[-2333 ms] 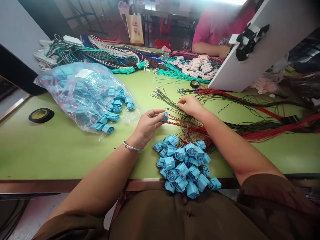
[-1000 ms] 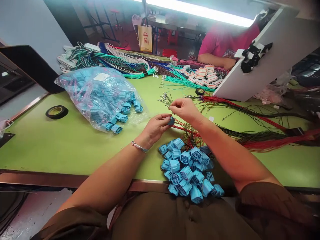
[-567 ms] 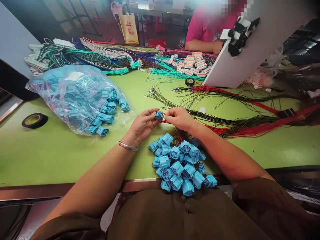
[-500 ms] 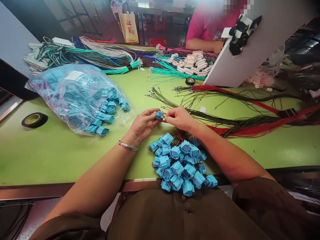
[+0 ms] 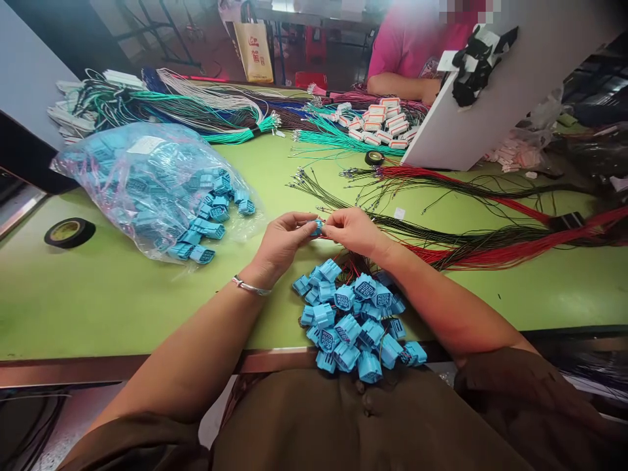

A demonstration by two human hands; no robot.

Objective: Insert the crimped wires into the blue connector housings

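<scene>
My left hand (image 5: 280, 244) is closed around a small blue plastic connector (image 5: 317, 227), with the thumb lying over it and much of it hidden. Right beside it, my right hand (image 5: 354, 231) pinches at the connector's wire side. Thin wires show near those fingertips, though the exact one gripped is mostly covered. Just below both hands, a heap of blue connectors (image 5: 347, 328) with wires attached rests at the table's front edge, some hanging over it. Black and red wires (image 5: 441, 232) with metal terminals fan out to the right, behind my right forearm.
A clear plastic bag (image 5: 142, 190) of blue connectors lies open at left, near a black tape roll (image 5: 69, 233). White connectors (image 5: 383, 124) and green wires (image 5: 235, 134) lie farther back. A white partition (image 5: 471, 124) stands at right; another person (image 5: 400, 59) sits beyond.
My left hand has turned slightly and its thumb now covers more of the connector. The right hand stays pinched beside it. The whole view has shifted a little.
</scene>
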